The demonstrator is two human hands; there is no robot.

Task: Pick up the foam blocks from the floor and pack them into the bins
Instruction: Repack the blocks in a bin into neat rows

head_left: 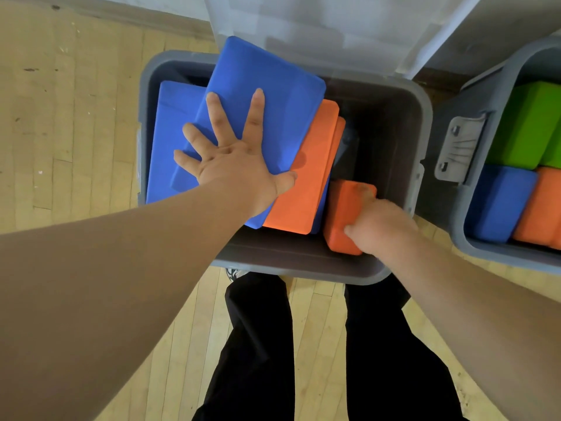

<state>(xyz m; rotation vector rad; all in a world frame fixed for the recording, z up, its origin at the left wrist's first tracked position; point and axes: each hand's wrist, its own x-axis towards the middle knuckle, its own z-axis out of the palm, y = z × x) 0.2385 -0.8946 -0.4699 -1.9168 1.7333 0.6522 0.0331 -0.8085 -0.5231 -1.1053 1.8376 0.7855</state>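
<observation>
Here the left hand lies flat, fingers spread, on a tilted blue foam block whose long axis runs away from the person; the right hand grips an orange foam block standing on end in the grey bin.

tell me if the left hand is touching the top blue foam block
Touching. The head view shows the left hand pressed flat, fingers spread, on the top blue foam block with no gap.
</observation>
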